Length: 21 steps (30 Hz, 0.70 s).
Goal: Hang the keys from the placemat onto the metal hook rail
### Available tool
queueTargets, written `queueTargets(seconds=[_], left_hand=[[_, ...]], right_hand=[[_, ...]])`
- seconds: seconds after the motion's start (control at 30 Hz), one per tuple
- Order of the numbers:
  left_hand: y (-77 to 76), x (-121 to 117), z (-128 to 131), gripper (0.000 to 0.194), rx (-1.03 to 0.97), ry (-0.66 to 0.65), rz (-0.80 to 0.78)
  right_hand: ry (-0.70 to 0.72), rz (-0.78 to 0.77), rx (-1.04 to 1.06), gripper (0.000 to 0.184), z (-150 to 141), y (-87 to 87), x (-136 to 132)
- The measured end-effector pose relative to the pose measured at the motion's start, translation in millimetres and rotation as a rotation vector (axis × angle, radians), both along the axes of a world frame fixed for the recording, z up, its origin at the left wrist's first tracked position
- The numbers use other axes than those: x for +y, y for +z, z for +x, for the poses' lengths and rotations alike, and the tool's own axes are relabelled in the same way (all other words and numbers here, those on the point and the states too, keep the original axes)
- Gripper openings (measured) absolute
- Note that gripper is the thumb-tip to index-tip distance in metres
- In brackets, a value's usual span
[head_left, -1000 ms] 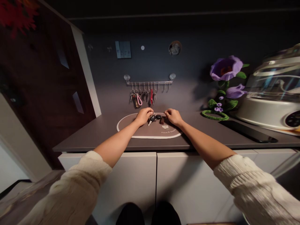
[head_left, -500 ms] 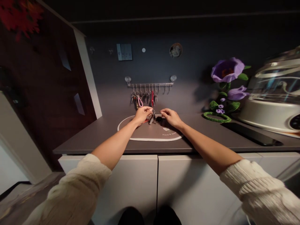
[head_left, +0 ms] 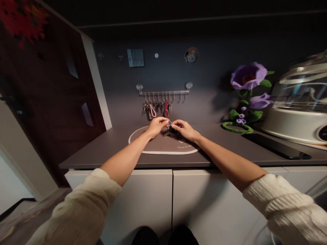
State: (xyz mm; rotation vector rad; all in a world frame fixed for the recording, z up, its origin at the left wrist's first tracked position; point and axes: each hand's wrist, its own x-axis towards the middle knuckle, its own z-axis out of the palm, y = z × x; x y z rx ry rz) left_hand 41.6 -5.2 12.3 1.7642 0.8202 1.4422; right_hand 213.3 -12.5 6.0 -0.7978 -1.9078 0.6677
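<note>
Between my two hands a bunch of keys (head_left: pixel 168 130) hangs from a small metal ring, just above a brown mat (head_left: pixel 163 147) with a white rim. My left hand (head_left: pixel 157 126) pinches the ring from the left. From the right, the thumb and fingers of my right hand (head_left: pixel 184 129) close on the same ring. A dark piece hangs among the keys near my right fingertips, too small to name. Behind my hands, several more keys (head_left: pixel 149 108) hang from a clear hook rail (head_left: pixel 165 92) on the wall, with a pink loop and a red strap among them.
On the right stand purple felt flowers (head_left: pixel 248 77) with a green ring base. A black phone (head_left: pixel 276 147) lies in front of a cream appliance (head_left: pixel 301 119) with a clear lid. White cabinet doors (head_left: pixel 122 200) are below the countertop (head_left: pixel 102 148). A dark door (head_left: pixel 56 102) is at the left.
My right hand has moved left to the key ring and now touches it beside my left hand. The keys have shifted slightly right.
</note>
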Motion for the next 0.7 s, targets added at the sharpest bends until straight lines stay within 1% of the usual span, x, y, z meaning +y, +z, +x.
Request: queueTargets(seconds=[0.13,0.27,0.43,0.57,0.7], left_hand=[[-0.4,0,1,0.024,0.055,0.028,0.026],[0.2,-1,3,0.021,0.110,0.101,0.065],[-2.5,0,4,0.019,0.199,0.172,0.149],[-7.2,2,3,0.023,0.284,0.266,0.214],[-9.3,0,3,0.024,0.411,0.374,0.332]], right_hand=[[0.010,-0.043,0.034,0.032,-1,-0.8,0],[-0.006,-0.065,0.086,0.030,-1,0.9,-1],[-0.055,-0.054,0.105,0.028,3,0.2,3],[-0.075,-0.022,0.127,0.029,5,-2.6,10],[-0.128,0.028,0.128,0.032,3,-2.5,11]])
